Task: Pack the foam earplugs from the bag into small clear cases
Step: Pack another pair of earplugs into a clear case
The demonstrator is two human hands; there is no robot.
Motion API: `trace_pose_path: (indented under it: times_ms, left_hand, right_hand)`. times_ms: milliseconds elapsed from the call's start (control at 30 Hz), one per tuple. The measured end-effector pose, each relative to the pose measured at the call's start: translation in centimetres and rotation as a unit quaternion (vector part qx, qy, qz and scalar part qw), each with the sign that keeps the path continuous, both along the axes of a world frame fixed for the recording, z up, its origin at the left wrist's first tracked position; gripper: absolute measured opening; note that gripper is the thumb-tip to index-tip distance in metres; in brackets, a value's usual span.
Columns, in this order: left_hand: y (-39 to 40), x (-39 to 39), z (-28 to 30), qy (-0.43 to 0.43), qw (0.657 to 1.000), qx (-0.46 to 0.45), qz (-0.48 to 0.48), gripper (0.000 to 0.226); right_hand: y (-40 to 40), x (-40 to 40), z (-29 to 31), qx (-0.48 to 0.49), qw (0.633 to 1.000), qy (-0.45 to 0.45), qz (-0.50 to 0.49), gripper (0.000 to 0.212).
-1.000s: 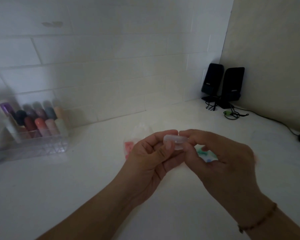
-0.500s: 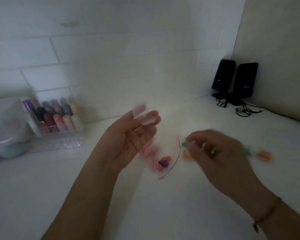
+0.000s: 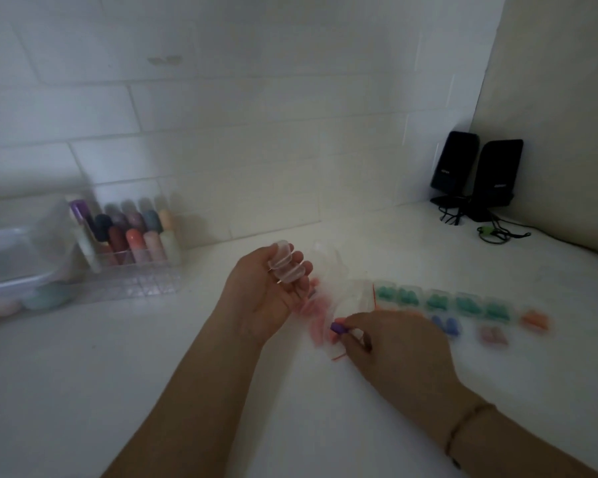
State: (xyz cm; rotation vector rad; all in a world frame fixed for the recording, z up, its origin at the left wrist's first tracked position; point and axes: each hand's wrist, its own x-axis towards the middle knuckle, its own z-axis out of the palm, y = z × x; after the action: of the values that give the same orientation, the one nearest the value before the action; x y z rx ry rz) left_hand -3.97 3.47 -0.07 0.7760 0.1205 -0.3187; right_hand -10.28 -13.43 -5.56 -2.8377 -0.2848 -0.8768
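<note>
My left hand is palm up and holds an opened small clear case on its fingers. My right hand is lower down at the clear bag with a red zip strip, and pinches a purple earplug at the bag's mouth. Pink earplugs lie blurred inside the bag. To the right, a row of closed cases with green earplugs lies on the white counter, followed by cases with blue, pink and orange earplugs.
A clear organizer with coloured tubes stands at the back left beside a clear lidded box. Two black speakers with cables stand in the back right corner. The white counter extends toward me.
My hands came apart: the left one lifted the opened case away to the left, the right one dropped to the bag and took a purple earplug. The view shifted, revealing the filled cases.
</note>
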Motion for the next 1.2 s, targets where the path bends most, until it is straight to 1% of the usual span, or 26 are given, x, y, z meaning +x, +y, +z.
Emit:
trace_pose_path:
  times_ms: [67, 133, 200, 267, 300, 367, 467, 533, 633, 700, 867, 900, 1000, 1033, 1067, 1100, 1133, 1167, 1200]
  left_hand:
    - [-0.1, -0.1, 0.1, -0.003, 1.0, 0.005, 0.0, 0.018]
    - [-0.2, -0.3, 0.3, -0.018, 1.0, 0.013, -0.008, 0.023]
    - [-0.4, -0.6, 0.4, -0.038, 0.999, 0.023, -0.024, 0.031]
    - [-0.8, -0.8, 0.3, -0.053, 0.997, 0.041, -0.037, 0.037]
    - [-1.0, -0.9, 0.2, -0.06, 0.996, 0.047, -0.042, 0.04]
    - [-1.1, -1.0, 0.2, -0.07, 0.995, 0.046, -0.05, 0.046]
    - [-1.0, -0.9, 0.2, -0.087, 0.994, 0.033, -0.053, 0.048]
    - [-1.1, -0.8, 0.2, -0.087, 0.995, 0.028, -0.05, 0.055]
    - [-1.2, -0.7, 0.0, -0.079, 0.996, 0.026, -0.045, 0.059]
    - [-1.2, -0.6, -0.1, -0.073, 0.996, 0.028, -0.043, 0.057]
    - [-1.1, -0.4, -0.3, -0.072, 0.996, 0.029, -0.044, 0.057]
    - [-1.1, -0.4, -0.3, -0.07, 0.996, 0.028, -0.044, 0.057]
    - [-0.6, 0.0, -0.3, -0.059, 0.997, 0.01, -0.039, 0.052]
    - [-0.4, 0.2, -0.3, -0.053, 0.998, 0.003, -0.032, 0.047]
    - [-0.2, 0.5, -0.3, -0.048, 0.999, -0.006, -0.022, 0.04]
    - [0.0, 0.8, -0.4, -0.043, 0.999, -0.013, -0.009, 0.033]
    - [0.3, 1.2, -0.5, -0.038, 0.999, -0.021, 0.006, 0.028]
    - [0.5, 1.6, -0.7, -0.034, 0.999, -0.032, 0.023, 0.024]
    - [0.7, 2.0, -0.9, -0.031, 0.998, -0.046, 0.041, 0.022]
  right_hand:
    - [-0.4, -0.2, 0.8, 0.059, 0.998, 0.006, 0.008, 0.027]
    - [-1.3, -1.0, 2.1, 0.132, 0.991, 0.005, 0.038, 0.024]
    - [-1.9, -2.1, 3.8, 0.225, 0.969, -0.033, 0.095, 0.014]
    - [-1.8, -2.8, 5.3, 0.276, 0.949, -0.084, 0.13, 0.009]
    - [-1.4, -2.7, 6.0, 0.274, 0.948, -0.089, 0.138, 0.012]
    - [-0.1, -2.1, 6.8, 0.255, 0.956, -0.06, 0.128, 0.015]
    - [1.7, -0.1, 6.9, 0.234, 0.97, 0.011, 0.064, 0.02]
    - [2.6, 1.3, 6.4, 0.212, 0.976, 0.049, 0.02, 0.022]
    - [3.3, 2.7, 5.6, 0.223, 0.972, 0.073, -0.014, 0.026]
    - [3.5, 2.8, 5.3, 0.251, 0.965, 0.072, -0.016, 0.026]
    - [3.4, 2.8, 5.2, 0.218, 0.972, 0.083, -0.013, 0.025]
    - [3.2, 2.7, 5.1, 0.224, 0.972, 0.07, -0.004, 0.024]
    - [1.8, 1.9, 5.4, 0.281, 0.959, -0.019, 0.025, 0.014]
    - [1.1, 1.6, 5.7, 0.294, 0.955, -0.02, 0.026, 0.009]
    - [0.1, 1.5, 6.1, 0.29, 0.957, 0.009, 0.021, 0.009]
    - [-0.8, 1.3, 6.5, 0.265, 0.961, 0.074, 0.015, 0.013]
    - [-1.4, 1.2, 6.9, 0.218, 0.962, 0.166, 0.013, 0.016]
    - [-1.7, 1.1, 7.1, 0.159, 0.954, 0.253, 0.018, 0.018]
    - [-1.7, 1.0, 7.0, 0.109, 0.945, 0.308, 0.029, 0.019]
